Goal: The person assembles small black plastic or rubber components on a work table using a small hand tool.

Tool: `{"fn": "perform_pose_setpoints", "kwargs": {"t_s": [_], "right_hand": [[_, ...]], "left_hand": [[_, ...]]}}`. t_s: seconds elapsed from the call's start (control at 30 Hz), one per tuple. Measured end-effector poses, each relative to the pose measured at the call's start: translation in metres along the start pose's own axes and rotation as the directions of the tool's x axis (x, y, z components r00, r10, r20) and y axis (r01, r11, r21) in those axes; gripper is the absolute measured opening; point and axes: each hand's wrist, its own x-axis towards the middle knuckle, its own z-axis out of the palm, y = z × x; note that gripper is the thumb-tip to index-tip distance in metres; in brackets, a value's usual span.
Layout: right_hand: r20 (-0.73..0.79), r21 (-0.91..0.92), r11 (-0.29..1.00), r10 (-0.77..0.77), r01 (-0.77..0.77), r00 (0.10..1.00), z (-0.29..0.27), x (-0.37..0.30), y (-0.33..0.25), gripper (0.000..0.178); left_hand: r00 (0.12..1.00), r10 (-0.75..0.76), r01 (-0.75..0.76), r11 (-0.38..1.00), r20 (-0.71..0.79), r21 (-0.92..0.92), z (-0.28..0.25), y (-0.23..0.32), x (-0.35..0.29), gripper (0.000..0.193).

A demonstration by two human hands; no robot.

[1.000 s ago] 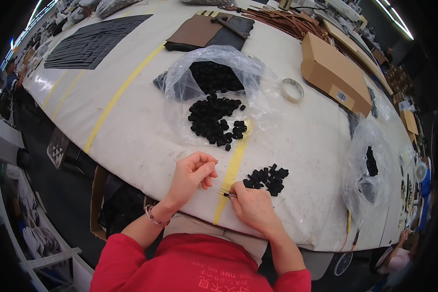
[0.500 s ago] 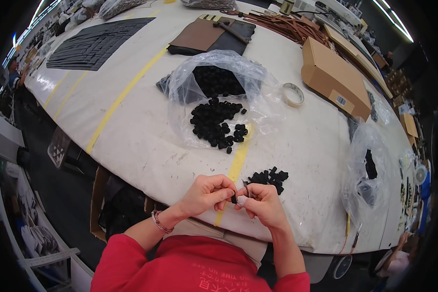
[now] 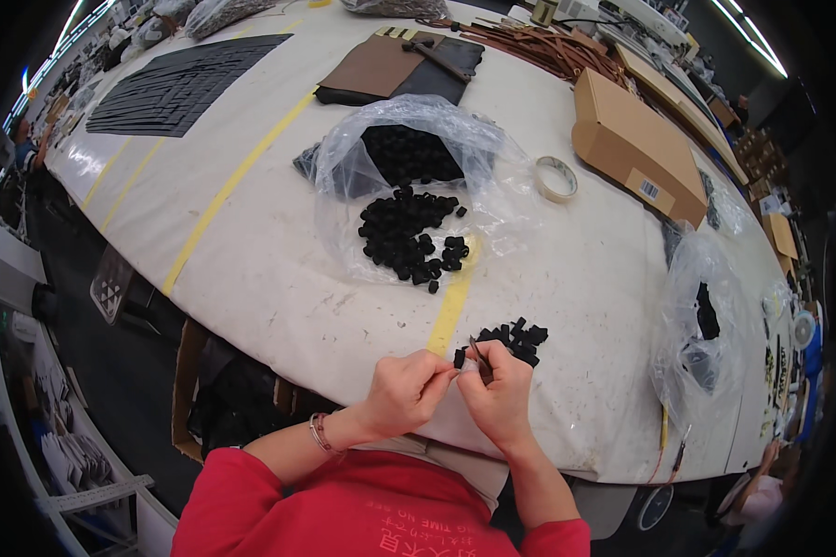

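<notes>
My left hand (image 3: 405, 392) is closed in a pinch, its fingertips meeting those of my right hand (image 3: 498, 394) just above the table's near edge. A small black piece (image 3: 460, 356) stands up at the meeting fingertips; which hand grips it is hard to tell. Between the right thumb and fingers sits a slim dark metal tool (image 3: 476, 347), mostly covered by the hand. Something whitish (image 3: 469, 367) shows by the right thumb tip. Right behind that hand lies a small pile of black pieces (image 3: 522, 340). Farther off, many small black loops (image 3: 401, 232) spill from a clear plastic bag (image 3: 344, 218).
A tape roll (image 3: 556, 179) and a brown cardboard box (image 3: 636, 144) stand right of the bag. Black strips (image 3: 181, 84) and brown sheet material (image 3: 372, 65) lie at the back. Another clear bag (image 3: 701, 325) rests at the right. Other people show at both edges.
Both hands have come slightly lower and tilted. The black piece has risen above the fingertips, and the left fingers now pinch lower, beside the whitish thing.
</notes>
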Motion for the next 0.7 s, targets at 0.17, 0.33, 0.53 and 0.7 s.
{"fn": "perform_pose_setpoints", "kwargs": {"t_s": [0.17, 0.33, 0.53, 0.7], "right_hand": [[-0.046, -0.134, 0.948, -0.298, 0.29, 0.953, 0.001, -0.003, 0.004, 0.011], [-0.012, -0.353, 0.783, -0.552, 0.513, 0.834, 0.001, -0.002, 0.009, 0.017], [-0.07, -0.224, 0.887, -0.428, 0.404, 0.901, 0.002, -0.007, 0.009, 0.015], [0.105, 0.289, 0.957, -0.008, -0.022, 0.994, -0.004, -0.007, 0.009, 0.008]], "left_hand": [[0.772, -0.553, 0.59, 0.439, 0.314, -0.678, -0.001, 0.001, 0.004, 0.012], [0.578, -0.563, 0.703, -0.022, 0.59, -0.711, -0.004, 0.0, 0.009, 0.012], [0.611, -0.521, 0.725, 0.065, 0.596, -0.686, -0.004, 0.001, 0.006, 0.005], [0.691, -0.425, 0.717, 0.294, 0.585, -0.632, -0.012, 0.003, 0.006, 0.004]]}}
